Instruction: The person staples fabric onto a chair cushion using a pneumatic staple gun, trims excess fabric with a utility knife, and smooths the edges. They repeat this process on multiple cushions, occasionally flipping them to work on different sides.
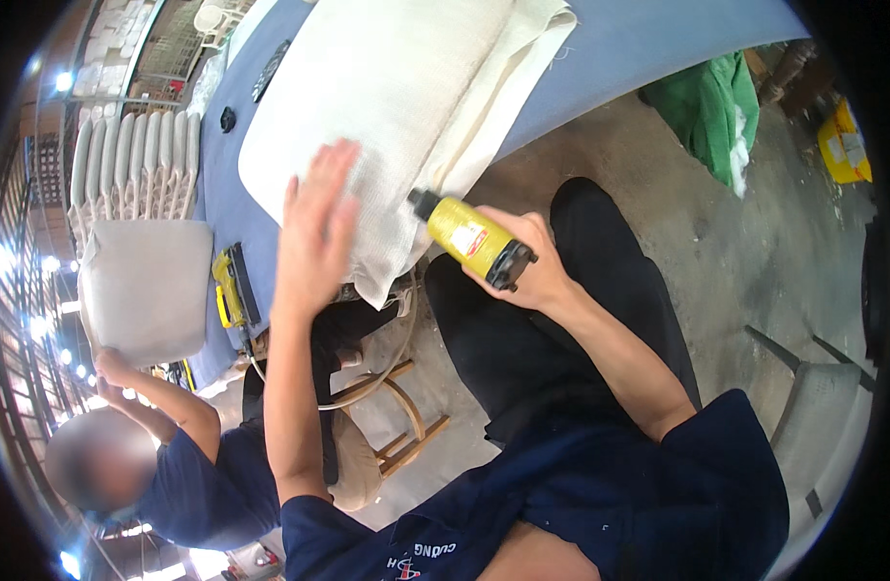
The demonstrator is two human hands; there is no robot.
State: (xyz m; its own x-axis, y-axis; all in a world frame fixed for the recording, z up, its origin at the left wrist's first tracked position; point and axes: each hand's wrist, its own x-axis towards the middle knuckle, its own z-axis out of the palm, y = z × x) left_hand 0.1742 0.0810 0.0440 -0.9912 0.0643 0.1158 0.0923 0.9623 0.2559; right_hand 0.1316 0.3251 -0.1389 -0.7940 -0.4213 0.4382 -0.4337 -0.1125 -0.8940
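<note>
Wrapped in pale fabric, a large padded panel (338, 92) lies on the blue-covered table, its loose cloth edge hanging toward me. My left hand (319, 228) is over the near part of this fabric, fingers stretched out and slightly blurred, holding nothing. I cannot tell whether it touches the cloth. My right hand (532, 261) grips a yellow-and-black staple gun (469, 235) above my knees. The gun's black nose points up and left, close to the hanging fabric edge.
Another yellow-and-black staple gun (232, 290) with a hose lies on the table's left edge (222, 184). At left, a co-worker holds a grey cushion (145, 286) near stacked seats (135, 165). A wooden stool (411, 426), green sack (711, 116), yellow bucket (842, 145) and grey chair (818, 416) stand around.
</note>
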